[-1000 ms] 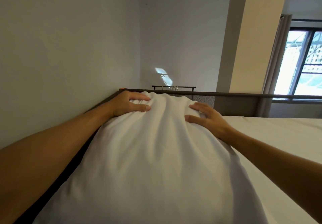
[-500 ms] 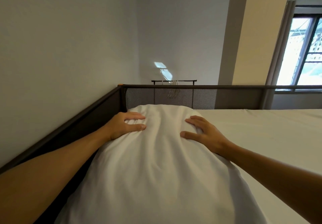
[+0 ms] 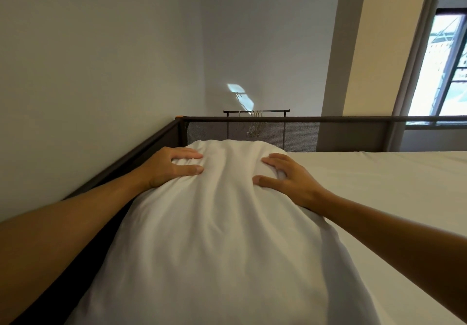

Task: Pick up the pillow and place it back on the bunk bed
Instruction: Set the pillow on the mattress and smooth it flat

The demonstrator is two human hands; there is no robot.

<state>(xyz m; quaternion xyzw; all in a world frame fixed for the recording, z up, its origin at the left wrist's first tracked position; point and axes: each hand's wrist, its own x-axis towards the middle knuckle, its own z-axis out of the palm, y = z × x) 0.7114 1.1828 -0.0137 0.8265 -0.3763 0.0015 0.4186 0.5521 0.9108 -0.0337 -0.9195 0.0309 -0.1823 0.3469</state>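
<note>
Both hands, left hand [image 3: 174,166] and right hand [image 3: 288,180], gripping pillow [image 3: 214,236] | it's dropped lower, rail [image 3: 328,118] showing now | basically placed on bunk bed [image 3: 391,185]

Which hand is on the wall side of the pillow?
The left hand, gripping the pillow beside the dark bed rail; the right hand is on the open mattress side.
</note>
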